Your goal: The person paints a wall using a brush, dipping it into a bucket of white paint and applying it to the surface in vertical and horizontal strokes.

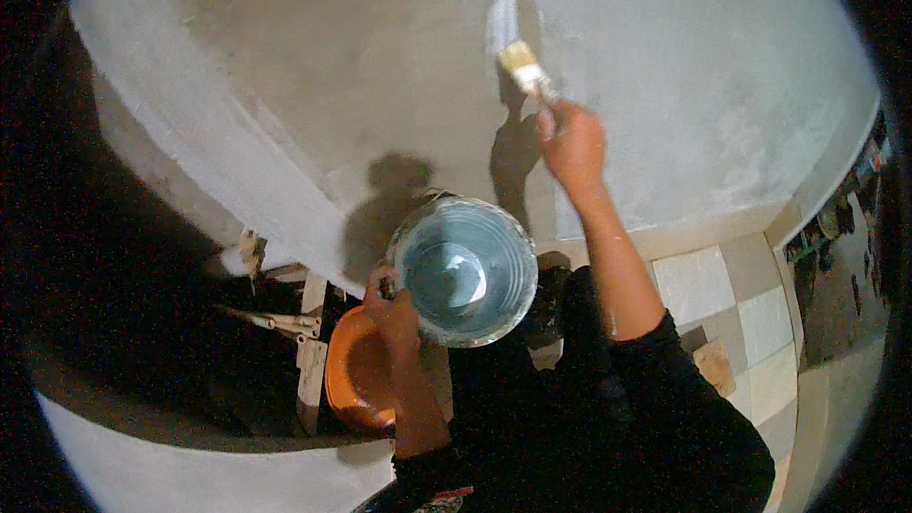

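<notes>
My right hand (576, 149) grips a flat paintbrush (526, 71) by its handle. Its pale yellow bristles touch the wall (385, 71), just below a fresh wet whitish stroke (503, 18). The wall is paler to the right of the brush and darker brown-grey to the left. My left hand (390, 303) holds a bucket (467, 278) at the left side of its rim. Whitish smears coat that rim, and pale liquid shines at the bottom of the bucket.
Below my left hand stands an orange plastic basin (356, 370). Pipe-like pieces (288, 324) lie at the left beside a dark opening. Light floor tiles (695, 281) spread at the right, with a tan block (714, 367) on them. My shadow falls on the wall.
</notes>
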`<state>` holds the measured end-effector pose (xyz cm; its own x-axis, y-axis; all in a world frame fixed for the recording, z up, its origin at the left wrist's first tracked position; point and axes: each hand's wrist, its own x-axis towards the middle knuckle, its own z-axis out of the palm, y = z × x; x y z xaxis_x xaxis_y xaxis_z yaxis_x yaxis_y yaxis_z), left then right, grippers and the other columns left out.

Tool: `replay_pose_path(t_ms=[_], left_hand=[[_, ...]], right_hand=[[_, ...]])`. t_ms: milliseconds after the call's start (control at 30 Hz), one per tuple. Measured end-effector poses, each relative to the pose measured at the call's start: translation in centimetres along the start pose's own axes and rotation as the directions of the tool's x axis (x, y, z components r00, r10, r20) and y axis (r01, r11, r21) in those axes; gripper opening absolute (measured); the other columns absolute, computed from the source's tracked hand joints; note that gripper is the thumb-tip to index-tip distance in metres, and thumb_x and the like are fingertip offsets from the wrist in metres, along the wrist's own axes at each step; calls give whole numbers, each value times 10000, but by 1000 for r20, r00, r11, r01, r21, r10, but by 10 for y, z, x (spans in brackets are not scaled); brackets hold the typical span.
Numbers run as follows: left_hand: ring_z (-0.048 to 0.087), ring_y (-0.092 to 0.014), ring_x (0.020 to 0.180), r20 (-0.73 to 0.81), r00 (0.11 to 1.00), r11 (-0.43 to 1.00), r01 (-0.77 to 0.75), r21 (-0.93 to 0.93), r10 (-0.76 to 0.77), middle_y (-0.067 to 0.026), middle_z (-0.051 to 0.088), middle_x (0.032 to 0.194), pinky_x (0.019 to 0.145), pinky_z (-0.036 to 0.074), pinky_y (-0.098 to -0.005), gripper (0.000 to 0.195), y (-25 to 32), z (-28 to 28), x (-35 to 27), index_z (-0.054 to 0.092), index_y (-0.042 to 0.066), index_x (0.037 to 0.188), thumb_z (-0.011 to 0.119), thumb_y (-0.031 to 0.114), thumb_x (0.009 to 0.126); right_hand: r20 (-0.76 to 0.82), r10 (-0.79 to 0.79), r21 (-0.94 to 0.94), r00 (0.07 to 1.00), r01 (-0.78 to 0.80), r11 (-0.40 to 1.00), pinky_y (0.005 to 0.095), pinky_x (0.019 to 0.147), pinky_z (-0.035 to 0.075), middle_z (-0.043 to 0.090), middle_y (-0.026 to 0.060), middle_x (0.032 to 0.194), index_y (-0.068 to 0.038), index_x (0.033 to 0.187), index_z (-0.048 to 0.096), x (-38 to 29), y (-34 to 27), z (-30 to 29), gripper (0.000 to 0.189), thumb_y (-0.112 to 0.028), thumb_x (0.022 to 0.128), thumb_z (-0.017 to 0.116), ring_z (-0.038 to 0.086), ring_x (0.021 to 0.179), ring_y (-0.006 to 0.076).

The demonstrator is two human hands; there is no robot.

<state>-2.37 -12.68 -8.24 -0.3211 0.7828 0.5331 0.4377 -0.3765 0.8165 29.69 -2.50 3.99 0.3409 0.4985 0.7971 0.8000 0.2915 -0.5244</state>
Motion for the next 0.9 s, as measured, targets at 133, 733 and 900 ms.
replay_pose_path(t_ms=[133, 733, 900], left_hand=[[501, -174, 839, -80, 987, 988, 134, -72, -140, -42, 517, 882, 802, 418, -293, 292, 20, -3, -23, 550, 10, 927, 503, -105, 663], [484, -165, 827, -120, 972, 959, 173, -224, -204, -32, 496, 904, 790, 400, -266, 301, 37, 9, -28, 523, 13, 938, 509, -94, 656], [476, -152, 829, -105, 987, 981, 107, -160, -125, -18, 490, 901, 799, 394, -263, 297, 32, 8, -25, 518, 24, 933, 510, -89, 658]], right_hand=[[267, 167, -150, 949, -130, 980, 510, 659, 483, 627, 224, 791, -23, 840, 655, -106, 69, 39, 205, -227, 846, 642, 611, 740, 421], [-75, -23, 36, 997, 26, 999, 498, 686, 470, 623, 222, 844, 2, 872, 645, 6, -3, -50, 153, -146, 833, 637, 601, 779, 412], [378, 234, -157, 896, -187, 970, 502, 709, 503, 633, 221, 898, -25, 946, 651, -161, 112, 46, 172, -138, 818, 627, 620, 828, 417]])
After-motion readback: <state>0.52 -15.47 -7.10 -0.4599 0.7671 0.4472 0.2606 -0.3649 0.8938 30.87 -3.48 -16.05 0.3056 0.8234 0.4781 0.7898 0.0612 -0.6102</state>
